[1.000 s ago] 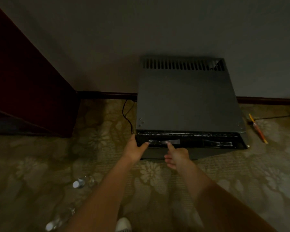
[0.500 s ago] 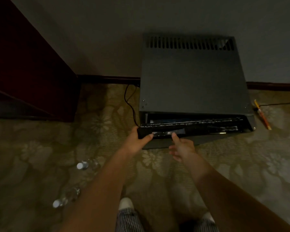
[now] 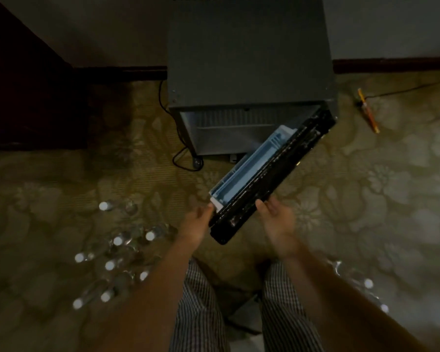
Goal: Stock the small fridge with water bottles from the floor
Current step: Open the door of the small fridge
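Dark grey metal makes up the small fridge (image 3: 249,52) at the top centre of the frame, standing on patterned carpet (image 3: 366,199) against the wall. Its black door (image 3: 272,174) stands swung wide, hinged at the right, running diagonally down to the frame's centre, with a pale blue door shelf (image 3: 249,168) on its inner side. The open cavity (image 3: 234,130) shows ribbed grey walls.

The left hand (image 3: 197,226) meets the door's free end, one digit against the pale shelf corner. The rest of its grip is blurred, so I cannot tell whether it closes round the edge. The right hand (image 3: 277,222) has a loose, spread grip, its fingertips touching the door's outer face.

The water bottles (image 3: 117,252) lie clustered on the carpet at lower left, white caps showing, well apart from the fridge. A few more bottles (image 3: 366,283) sit at lower right.

A black cord (image 3: 181,148) loops beside the fridge's left corner. An orange, stick-like object (image 3: 368,115) lies at upper right, and a dark red cabinet (image 3: 23,97) fills the upper left. Checked trousers (image 3: 198,313) show at the bottom centre.
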`<state>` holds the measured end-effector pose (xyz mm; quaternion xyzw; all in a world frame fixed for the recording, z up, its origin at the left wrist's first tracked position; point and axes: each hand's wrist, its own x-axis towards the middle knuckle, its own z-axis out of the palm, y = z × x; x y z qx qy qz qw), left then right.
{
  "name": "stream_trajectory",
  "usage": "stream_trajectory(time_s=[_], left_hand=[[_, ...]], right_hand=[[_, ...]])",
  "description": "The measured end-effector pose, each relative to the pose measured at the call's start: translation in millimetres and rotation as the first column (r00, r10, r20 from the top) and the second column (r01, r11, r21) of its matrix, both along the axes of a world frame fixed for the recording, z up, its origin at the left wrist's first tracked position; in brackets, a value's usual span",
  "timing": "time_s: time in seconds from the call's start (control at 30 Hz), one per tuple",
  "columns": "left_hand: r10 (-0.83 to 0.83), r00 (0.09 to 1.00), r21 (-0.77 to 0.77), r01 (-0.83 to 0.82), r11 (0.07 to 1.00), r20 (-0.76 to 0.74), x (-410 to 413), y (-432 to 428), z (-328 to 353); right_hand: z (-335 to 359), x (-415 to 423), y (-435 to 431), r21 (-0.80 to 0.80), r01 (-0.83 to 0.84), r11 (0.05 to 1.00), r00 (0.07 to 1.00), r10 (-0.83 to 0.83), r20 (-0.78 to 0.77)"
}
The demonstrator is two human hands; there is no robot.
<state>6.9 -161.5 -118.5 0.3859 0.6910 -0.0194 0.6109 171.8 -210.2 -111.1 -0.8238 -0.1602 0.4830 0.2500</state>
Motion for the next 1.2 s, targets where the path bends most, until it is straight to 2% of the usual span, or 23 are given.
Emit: stream_trajectory(time_s=[0.2,0.4,0.53,0.7,0.83,1.0,1.13,1.2], left_hand=[[-0.151,0.978,0.130,0.132,0.983,0.145,91.7,-33.9,1.6],[-0.157,0.972,0.158,0.130,0.979,0.173,149.5,-73.4,0.0],[-0.201,0.949,0.102,0.181,0.978,0.243,192.1,-98.1,8.3],[-0.242,0.924,0.047,0.239,0.970,0.297,256.8,-116.9,16.9],[-0.296,0.903,-0.004,0.313,0.950,0.313,291.4,-118.5,22.8],[-0.406,0.853,0.007,0.428,0.904,0.329,327.2,-104.7,24.8],[-0.493,0.821,0.034,0.506,0.862,0.290,324.7,-85.7,14.5],[-0.547,0.795,0.035,0.559,0.829,0.262,313.2,-74.4,9.1]], right_hand=[[-3.7,34.0,-46.2,-0.015,-0.029,0.999,0.992,0.031,0.124],[-6.1,86.4,-92.1,-0.010,-0.029,1.000,0.983,0.030,0.181],[-2.8,130.4,-113.4,-0.086,0.017,0.996,0.959,0.008,0.282],[-2.5,195.1,-124.2,-0.083,0.041,0.996,0.922,-0.006,0.386],[-12.9,229.6,-118.8,-0.053,0.028,0.998,0.875,0.001,0.484],[-21.4,268.4,-112.0,-0.113,-0.041,0.993,0.795,0.101,0.599],[-21.8,273.1,-106.9,-0.179,-0.045,0.983,0.737,0.154,0.658],[-20.6,265.6,-103.6,-0.130,-0.056,0.990,0.690,0.133,0.712]])
